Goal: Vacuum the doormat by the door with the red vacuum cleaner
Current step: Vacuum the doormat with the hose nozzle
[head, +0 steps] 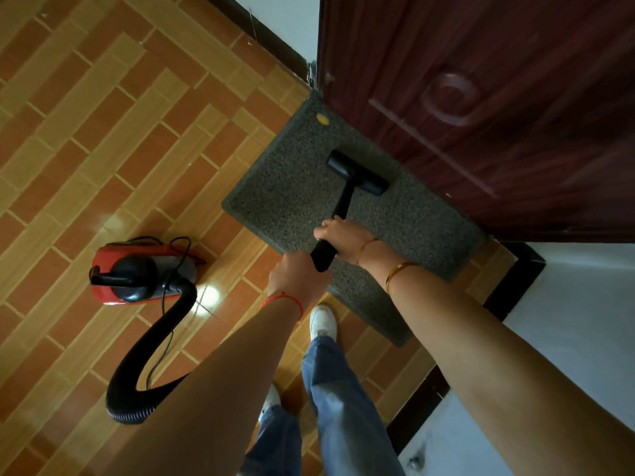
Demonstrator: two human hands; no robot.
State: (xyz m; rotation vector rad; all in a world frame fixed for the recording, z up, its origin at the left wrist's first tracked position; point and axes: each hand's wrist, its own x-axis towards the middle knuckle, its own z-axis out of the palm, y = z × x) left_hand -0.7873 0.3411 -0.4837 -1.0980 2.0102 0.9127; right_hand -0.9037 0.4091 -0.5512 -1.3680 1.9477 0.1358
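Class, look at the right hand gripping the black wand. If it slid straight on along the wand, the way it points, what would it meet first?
The right hand would probably meet the floor head resting on the doormat; the door stands just beyond, though depth is unclear.

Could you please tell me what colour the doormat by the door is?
The doormat is dark grey with a fine speckled texture, seen best in the head view.

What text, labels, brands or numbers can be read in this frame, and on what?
None can be read.
Vacuum: no brand or label shows on its red body.
Door: a carved ring only, no letters.
Doormat: a small yellow mark near its far corner, too small to tell whether it is print.
Wand, held in both hands: plain black.
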